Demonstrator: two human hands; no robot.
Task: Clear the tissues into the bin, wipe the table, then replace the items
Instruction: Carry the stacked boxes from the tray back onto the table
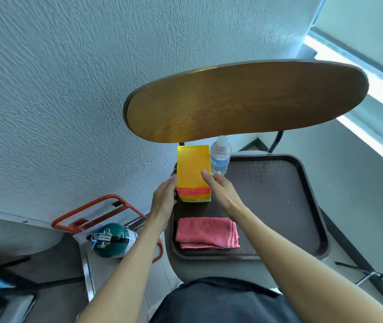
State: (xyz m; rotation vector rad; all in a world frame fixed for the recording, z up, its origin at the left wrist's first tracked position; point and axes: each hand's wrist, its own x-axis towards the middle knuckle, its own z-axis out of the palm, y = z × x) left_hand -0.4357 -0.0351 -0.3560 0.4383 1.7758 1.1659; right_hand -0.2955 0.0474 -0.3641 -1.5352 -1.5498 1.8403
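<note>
- Right now my left hand (165, 194) and right hand (218, 190) grip the stack of coloured trays (194, 173) by its long sides, fingers curled, mid-frame at the brown tray's (302, 206) upper left corner.
- Stiff, light, slick plastic, I judge; squeezing low across all layers should stop them sliding apart.
- Beside it stands a water bottle (220, 157); the folded pink cloth (206, 233) lies below.

Both hands, left hand (164, 194) and right hand (220, 191), grip a stack of coloured plastic trays (193, 173). It stands on a dark brown tray (279, 194), beside a clear water bottle (220, 157).
</note>
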